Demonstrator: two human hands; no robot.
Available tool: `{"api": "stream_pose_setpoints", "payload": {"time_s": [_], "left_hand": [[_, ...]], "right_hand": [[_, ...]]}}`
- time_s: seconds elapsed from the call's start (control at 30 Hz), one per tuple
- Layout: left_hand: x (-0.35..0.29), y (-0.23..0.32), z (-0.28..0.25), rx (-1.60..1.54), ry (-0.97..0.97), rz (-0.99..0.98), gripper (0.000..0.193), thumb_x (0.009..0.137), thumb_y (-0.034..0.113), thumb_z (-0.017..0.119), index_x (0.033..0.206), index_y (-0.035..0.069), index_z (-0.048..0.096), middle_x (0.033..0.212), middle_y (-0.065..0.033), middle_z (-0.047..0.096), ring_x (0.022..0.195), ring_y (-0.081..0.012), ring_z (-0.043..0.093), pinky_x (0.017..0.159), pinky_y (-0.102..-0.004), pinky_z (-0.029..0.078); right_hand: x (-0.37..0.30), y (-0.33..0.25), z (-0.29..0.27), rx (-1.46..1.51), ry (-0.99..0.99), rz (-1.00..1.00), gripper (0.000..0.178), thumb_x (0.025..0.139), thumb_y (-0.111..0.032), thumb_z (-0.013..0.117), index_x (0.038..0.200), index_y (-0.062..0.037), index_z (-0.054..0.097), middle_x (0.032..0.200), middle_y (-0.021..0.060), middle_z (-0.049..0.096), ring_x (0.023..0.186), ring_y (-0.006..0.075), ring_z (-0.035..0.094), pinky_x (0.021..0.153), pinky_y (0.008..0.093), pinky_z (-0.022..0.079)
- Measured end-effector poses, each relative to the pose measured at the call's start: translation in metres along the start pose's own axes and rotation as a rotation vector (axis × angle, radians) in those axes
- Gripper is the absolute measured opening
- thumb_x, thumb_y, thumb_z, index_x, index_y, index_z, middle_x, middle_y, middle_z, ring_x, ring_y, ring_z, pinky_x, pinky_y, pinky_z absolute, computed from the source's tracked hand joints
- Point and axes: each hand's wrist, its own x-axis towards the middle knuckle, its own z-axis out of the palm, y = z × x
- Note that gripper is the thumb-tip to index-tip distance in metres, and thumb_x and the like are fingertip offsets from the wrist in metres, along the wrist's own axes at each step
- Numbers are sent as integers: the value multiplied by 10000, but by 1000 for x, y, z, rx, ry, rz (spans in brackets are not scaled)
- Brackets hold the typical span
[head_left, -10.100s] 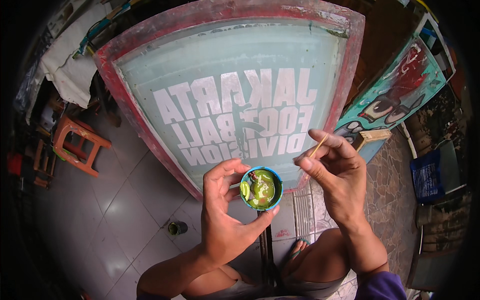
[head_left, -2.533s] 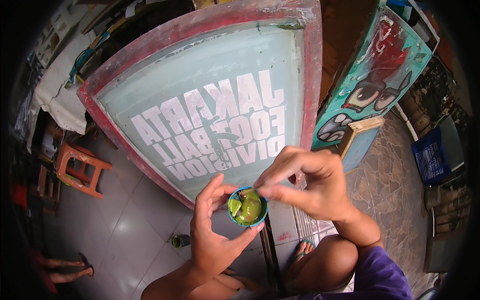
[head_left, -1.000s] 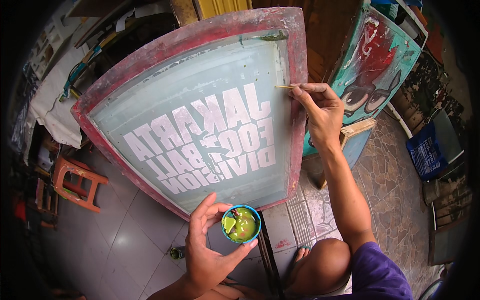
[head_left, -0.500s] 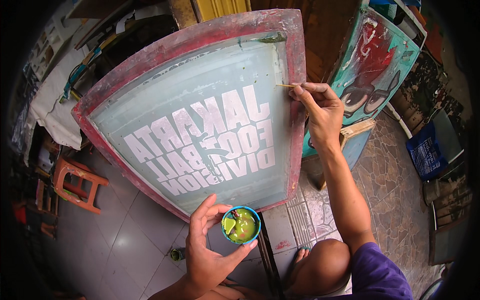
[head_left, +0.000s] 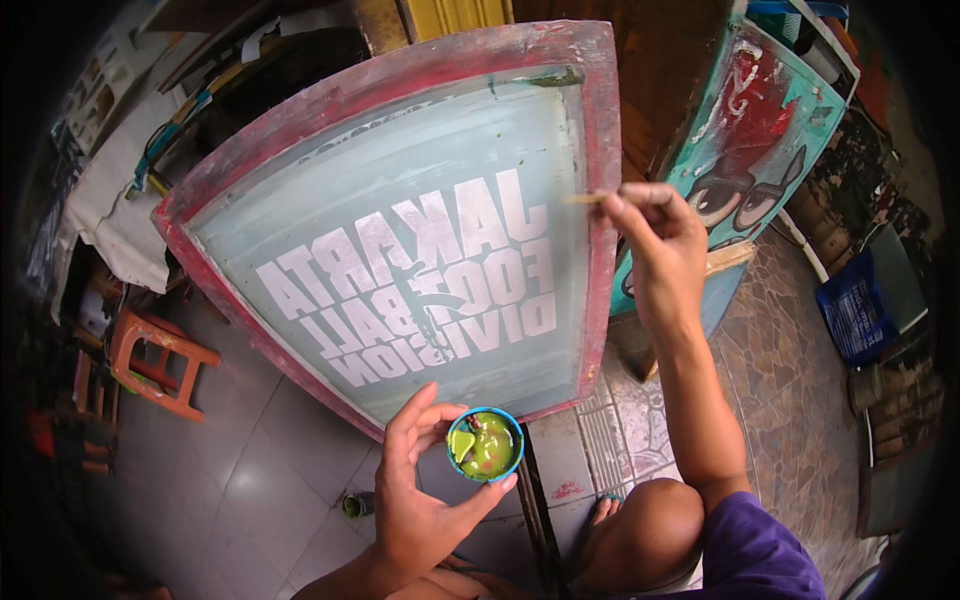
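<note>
My left hand (head_left: 425, 510) is wrapped round a small cup with a blue rim (head_left: 521, 447), held upright below the printing screen. Glossy green liquid (head_left: 493, 452) and a lighter yellow-green lump (head_left: 460, 445) lie inside the cup. Between thumb and fingertips, my right hand (head_left: 668, 245) pinches a thin wooden stick (head_left: 586, 199). The stick points left, over the right margin of the screen's grey mesh (head_left: 400, 155); whether it touches cannot be told. Pale mirrored block lettering (head_left: 485, 215) fills the mesh's middle. A worn red wooden frame (head_left: 600, 130) surrounds it.
At right leans a turquoise painted panel (head_left: 800, 120). A blue printed bag (head_left: 855, 310) stands beyond it. An orange plastic stool (head_left: 165, 365) is at left on the tiles. A small dark jar (head_left: 355, 505) sits near my left forearm.
My right hand has moved down and slightly right along the screen's edge with the stick. My left hand and the cup are nearly where they were. The whole view has shifted a little.
</note>
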Motion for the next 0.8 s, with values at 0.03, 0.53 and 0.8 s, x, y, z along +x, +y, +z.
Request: {"api": "stream_pose_setpoints", "payload": {"time_s": [0.03, 0.53, 0.8], "left_hand": [[0, 0, 0, 0, 2, -5, 1046, 704, -10, 916, 1557, 7, 310, 1271, -151, 581, 1180, -241, 625, 1037, -406, 482], [6, -5, -2, 12, 71, 54, 978, 747, 30, 897, 1551, 26, 341, 1274, -149, 629, 1160, -249, 655, 1040, -410, 504], [6, -2, -1, 33, 79, 63, 951, 758, 49, 896, 1542, 22, 357, 1255, -156, 649, 1134, -252, 677, 1026, -396, 523]], "right_hand": [[-14, -13, 2, -20, -89, 44, 166, 928, -80, 797, 1004, 22, 690, 990, 134, 767, 933, 172, 736, 874, 303, 576], [-81, -41, 26, -219, -774, 134, 92, 852, 11, 810, 927, -28, 774, 874, 50, 768, 803, 119, 691, 723, 268, 524], [-80, -34, 31, -229, -838, 43, 122, 839, 14, 799, 948, -38, 784, 907, 61, 778, 855, 183, 726, 758, 321, 567]]}}
